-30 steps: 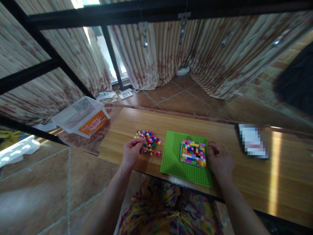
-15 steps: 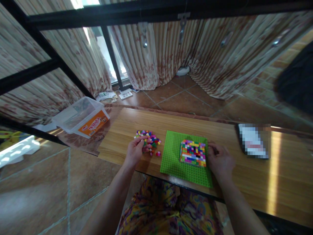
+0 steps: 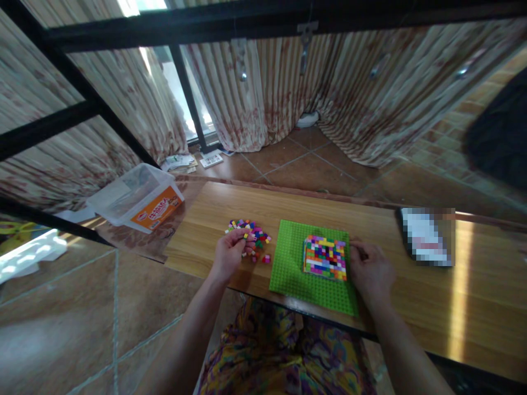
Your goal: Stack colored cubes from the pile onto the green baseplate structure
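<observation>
Over a pile of small colourful toy bricks, my left hand is closed in a pinch, with a small yellow brick at its fingertips. My right hand is curled at the right edge of a green studded baseplate, its fingertips against that edge. On the baseplate stands a squarish block built of many-coloured bricks, close to the right hand. A pink brick lies apart from the pile, near the plate's left edge.
The wooden table carries all this. A clear plastic tub with an orange label stands beyond its left end. At the right lies a dark-edged object with a blurred face. Curtains hang behind, and papers lie on the floor.
My left hand's fingers have drawn together and lifted slightly over the pile, and a yellow brick now shows at their tips. My right hand and the baseplate have stayed put.
</observation>
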Available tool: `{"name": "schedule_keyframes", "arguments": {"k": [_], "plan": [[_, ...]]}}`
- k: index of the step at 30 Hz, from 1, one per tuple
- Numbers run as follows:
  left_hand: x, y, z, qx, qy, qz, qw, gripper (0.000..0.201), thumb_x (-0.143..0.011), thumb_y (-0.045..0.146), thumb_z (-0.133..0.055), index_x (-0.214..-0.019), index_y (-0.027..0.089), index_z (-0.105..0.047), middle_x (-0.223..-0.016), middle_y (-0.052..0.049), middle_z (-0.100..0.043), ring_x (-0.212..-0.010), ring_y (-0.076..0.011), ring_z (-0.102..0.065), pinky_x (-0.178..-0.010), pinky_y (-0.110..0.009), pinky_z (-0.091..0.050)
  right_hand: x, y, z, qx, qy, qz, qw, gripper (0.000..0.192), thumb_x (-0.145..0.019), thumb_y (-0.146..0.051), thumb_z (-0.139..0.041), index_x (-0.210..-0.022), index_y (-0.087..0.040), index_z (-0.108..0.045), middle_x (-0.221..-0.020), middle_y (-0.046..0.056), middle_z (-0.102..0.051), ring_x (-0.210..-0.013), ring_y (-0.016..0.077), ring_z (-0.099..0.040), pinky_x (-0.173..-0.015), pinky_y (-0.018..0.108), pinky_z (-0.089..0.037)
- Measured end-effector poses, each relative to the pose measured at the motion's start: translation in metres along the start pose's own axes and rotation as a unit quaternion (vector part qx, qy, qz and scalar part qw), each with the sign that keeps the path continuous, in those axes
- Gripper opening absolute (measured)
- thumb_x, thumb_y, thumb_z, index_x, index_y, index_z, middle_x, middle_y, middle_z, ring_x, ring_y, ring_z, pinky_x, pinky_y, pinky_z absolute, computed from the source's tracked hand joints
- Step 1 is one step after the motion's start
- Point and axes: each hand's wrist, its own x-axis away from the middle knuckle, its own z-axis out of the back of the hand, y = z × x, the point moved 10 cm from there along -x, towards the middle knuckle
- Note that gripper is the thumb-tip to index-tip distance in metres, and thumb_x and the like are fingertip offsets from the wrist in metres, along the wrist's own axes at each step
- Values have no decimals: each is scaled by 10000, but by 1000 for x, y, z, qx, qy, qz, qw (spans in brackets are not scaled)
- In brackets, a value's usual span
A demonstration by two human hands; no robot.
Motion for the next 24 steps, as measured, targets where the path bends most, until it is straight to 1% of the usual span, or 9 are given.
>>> {"name": "schedule_keyframes", "arguments": {"k": [5,11,16,20,24], "plan": [[1,3,2,-32,9,-20,999,254,-637,269,-726,-856,140,-705,-761,-42,-716,-599,-133,-637,-594,-258,-527,0,-1,1,-5,6,3,1000,299,-859,-341,-484,-938,-185,-727,-874,61,-659,-711,161,-524,-589,260,-300],[-2,1,3,-41,20,-18,999,199,-657,242,-696,-838,158,-699,-759,-28,-710,-542,-122,-618,-529,-241,-512,0,0,0,1,1,-3,1000,293,-865,-331,-485,-947,-188,-727,-861,58,-647,-690,152,-506,-586,263,-299],[-6,-1,3,-97,34,-21,994,158,-693,238,-694,-843,192,-706,-757,-29,-697,-555,-149,-639,-460,-225,-482,0,-2,1,-3,9,11,1000,291,-861,-324,-484,-928,-180,-727,-849,62,-641,-697,157,-509,-593,264,-310],[-8,-3,2,-122,36,-24,992,169,-721,260,-688,-877,197,-707,-798,-44,-695,-581,-166,-651,-441,-233,-486,0,-3,2,-3,13,14,1000,297,-863,-324,-475,-925,-178,-726,-870,67,-652,-719,163,-528,-601,265,-320],[-9,-2,4,-96,40,-33,994,216,-765,307,-647,-942,192,-694,-907,-67,-705,-554,-147,-642,-429,-228,-472,0,-2,1,-4,5,6,1000,300,-857,-333,-485,-932,-175,-728,-847,64,-649,-690,159,-523,-585,260,-314]]}}
